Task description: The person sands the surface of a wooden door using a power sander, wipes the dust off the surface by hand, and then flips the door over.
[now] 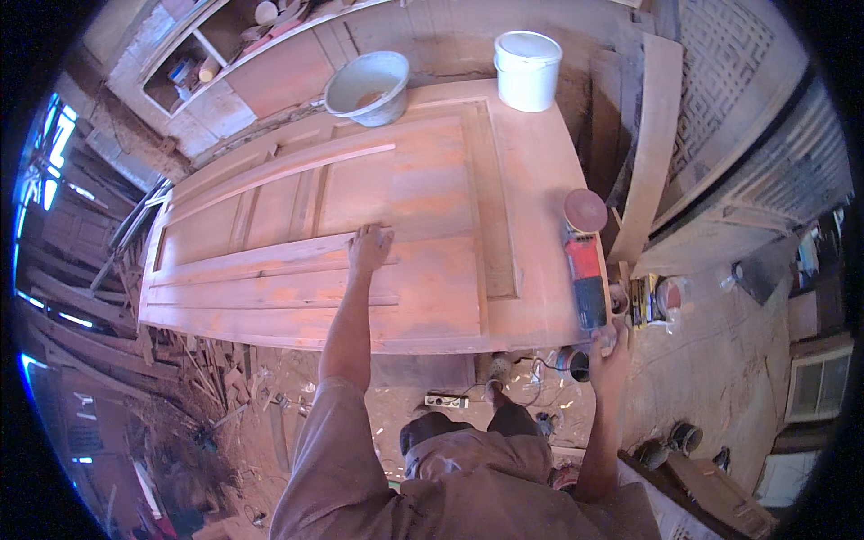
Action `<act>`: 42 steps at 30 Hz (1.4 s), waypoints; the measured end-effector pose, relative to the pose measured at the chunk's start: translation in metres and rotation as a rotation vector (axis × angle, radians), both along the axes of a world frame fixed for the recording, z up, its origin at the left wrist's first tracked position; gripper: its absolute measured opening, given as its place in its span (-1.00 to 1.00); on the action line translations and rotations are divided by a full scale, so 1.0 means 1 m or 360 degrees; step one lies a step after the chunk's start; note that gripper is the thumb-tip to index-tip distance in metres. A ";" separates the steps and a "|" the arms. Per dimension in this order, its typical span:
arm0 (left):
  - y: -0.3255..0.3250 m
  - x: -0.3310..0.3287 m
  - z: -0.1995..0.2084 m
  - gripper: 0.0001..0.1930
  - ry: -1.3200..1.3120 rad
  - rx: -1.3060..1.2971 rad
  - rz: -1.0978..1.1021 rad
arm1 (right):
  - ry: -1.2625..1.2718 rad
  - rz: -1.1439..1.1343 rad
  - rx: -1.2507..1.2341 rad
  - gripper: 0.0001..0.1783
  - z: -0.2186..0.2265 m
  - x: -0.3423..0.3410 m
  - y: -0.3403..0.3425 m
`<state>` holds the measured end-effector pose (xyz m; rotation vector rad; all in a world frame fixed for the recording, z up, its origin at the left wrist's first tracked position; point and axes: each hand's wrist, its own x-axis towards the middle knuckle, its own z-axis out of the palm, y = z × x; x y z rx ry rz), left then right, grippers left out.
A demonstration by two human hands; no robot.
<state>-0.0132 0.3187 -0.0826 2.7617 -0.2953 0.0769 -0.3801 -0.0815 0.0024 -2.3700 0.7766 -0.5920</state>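
Observation:
A large wooden panelled door point(432, 193) lies flat on the worktable, with dust and orange patches on its surface. My left hand point(369, 248) reaches to the middle of the door, its fingers curled at the end of a long wooden rail; a small pale piece shows at the fingertips, too unclear to name. A red and black angle grinder point(587, 281) with a round brown sanding disc point(586, 211) lies along the table's right edge. My right hand point(609, 349) is closed just below the grinder's rear end. What it grips is hard to make out.
A grey basin point(366, 88) and a white lidded bucket point(527, 72) stand at the far side. Small boxes point(643, 300) sit right of the grinder. A power strip point(447, 401) and scraps lie on the floor. Timber point(103, 355) is stacked at left.

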 end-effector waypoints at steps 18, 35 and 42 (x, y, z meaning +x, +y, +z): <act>-0.035 -0.350 0.048 -0.42 -0.0010 -0.1242 0.0893 | 0.0334 0.0564 -0.0272 -0.04 -0.040 0.158 -0.048; -0.125 -0.372 0.094 -0.18 0.0530 -0.2027 -0.0309 | -0.0212 0.0966 0.2326 -0.13 0.045 0.061 0.131; -0.026 -0.405 0.083 -0.25 0.0413 -0.1818 -0.0500 | -0.0393 0.0402 0.2225 -0.13 0.033 -0.006 0.233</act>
